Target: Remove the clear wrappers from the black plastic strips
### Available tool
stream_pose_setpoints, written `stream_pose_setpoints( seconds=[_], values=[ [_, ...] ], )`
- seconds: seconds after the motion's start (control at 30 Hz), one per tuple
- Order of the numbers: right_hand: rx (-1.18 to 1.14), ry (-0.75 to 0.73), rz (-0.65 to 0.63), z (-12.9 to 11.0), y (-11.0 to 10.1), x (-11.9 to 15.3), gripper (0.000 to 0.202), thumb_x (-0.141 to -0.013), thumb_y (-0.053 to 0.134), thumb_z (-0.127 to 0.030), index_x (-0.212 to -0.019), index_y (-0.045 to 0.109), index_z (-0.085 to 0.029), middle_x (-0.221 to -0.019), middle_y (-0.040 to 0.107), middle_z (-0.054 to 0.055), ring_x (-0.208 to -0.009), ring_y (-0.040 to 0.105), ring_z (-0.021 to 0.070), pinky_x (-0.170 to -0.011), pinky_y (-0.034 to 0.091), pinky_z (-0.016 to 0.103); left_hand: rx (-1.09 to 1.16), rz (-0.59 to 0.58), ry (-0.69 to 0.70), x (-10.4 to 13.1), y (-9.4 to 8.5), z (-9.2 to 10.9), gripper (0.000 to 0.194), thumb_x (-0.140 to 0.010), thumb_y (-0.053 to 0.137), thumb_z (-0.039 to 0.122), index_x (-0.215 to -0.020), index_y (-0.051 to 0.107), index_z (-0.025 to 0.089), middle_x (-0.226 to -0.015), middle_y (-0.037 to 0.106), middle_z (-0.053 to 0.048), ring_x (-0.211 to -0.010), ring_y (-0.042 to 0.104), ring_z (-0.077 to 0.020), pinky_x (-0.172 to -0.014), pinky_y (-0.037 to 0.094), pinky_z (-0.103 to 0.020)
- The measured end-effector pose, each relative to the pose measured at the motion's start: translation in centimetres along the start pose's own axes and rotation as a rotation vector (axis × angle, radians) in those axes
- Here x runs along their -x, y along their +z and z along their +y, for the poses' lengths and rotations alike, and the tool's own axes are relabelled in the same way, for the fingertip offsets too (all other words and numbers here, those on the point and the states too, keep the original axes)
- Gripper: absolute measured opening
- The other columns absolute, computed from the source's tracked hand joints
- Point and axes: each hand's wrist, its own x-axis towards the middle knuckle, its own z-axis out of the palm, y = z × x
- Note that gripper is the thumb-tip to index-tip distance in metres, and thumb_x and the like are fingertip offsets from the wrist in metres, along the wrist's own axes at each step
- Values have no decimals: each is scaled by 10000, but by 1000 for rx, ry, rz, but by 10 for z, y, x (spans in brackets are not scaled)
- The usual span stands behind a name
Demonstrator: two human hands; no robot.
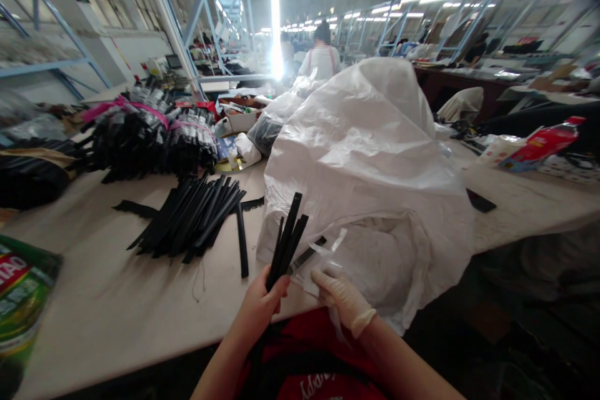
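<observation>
My bare left hand [260, 301] is closed around a few flat black strips [287, 242], which stick up out of the fist. On my right hand [345, 301] is a pale thin glove. Its fingers are pinched on a translucent plastic piece [334, 251] at the mouth of a large white sack [347, 137]. Between the hands, one more dark strip [307, 255] slants up beside the plastic; I cannot tell which hand holds it. Left of my hands, a loose pile of black strips [190, 219] lies on the table [154, 306], with a single strip [242, 240] apart from it.
Bundles of black strips tied with pink bands [140, 131] stand at the back left. A green printed bag [25, 306] is at the left edge. To the right lie a red-capped bottle [546, 144] and a dark flat piece [480, 200]. A person [321, 56] is farther back.
</observation>
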Motion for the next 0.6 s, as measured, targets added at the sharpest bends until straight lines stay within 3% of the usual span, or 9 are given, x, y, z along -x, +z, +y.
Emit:
stream_pose_setpoints(
  seconds=[0.13,0.37,0.5,0.6],
  values=[
    [-96,-70,72,-11,-7,-5,383,-552,774,-403,-574,460,-185,-394,316,-117,-343,207,24,-344,117,184,57,-47,-77,13,-5,-8,322,-774,478,489,-864,480,179,-558,509,77,-324,384,-55,-344,262,-180],
    [-155,-39,-42,-22,-15,-11,300,-572,778,-333,-670,557,-155,-443,373,-112,-346,184,0,-346,127,157,86,-10,-179,26,-11,-2,244,-692,591,372,-821,524,177,-466,519,72,-382,450,-85,-385,297,-177],
    [-189,-109,46,-38,-12,-6,374,-558,776,-390,-550,480,-160,-425,361,-107,-346,175,2,-351,133,169,91,54,-138,38,-16,5,298,-678,608,381,-874,553,163,-457,475,89,-352,383,-63,-381,282,-178],
    [-146,-215,139,-49,-9,0,376,-560,771,-414,-578,488,-166,-438,363,-104,-360,194,12,-367,131,183,88,9,-146,47,-18,9,328,-667,628,383,-903,577,161,-444,457,87,-356,379,-70,-373,291,-184]
  ],
)
